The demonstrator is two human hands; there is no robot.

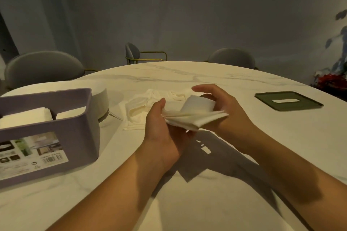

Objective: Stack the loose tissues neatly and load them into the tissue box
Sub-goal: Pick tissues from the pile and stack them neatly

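Note:
A folded white tissue (195, 116) hangs above the table's middle, held between both hands. My left hand (161, 129) grips its near left edge from below, thumb on top. My right hand (223, 110) holds its right side, fingers curled over the raised top flap. Behind them a crumpled pile of loose tissues (142, 108) lies on the table. At the left stands the open purple tissue box (75, 137), with flat white tissues (28, 116) inside.
The box's dark green slotted lid (288, 101) lies flat at the right. A round white object (101, 103) sits behind the box. The marble table (187, 202) is round; grey chairs (43, 69) stand around its far edge.

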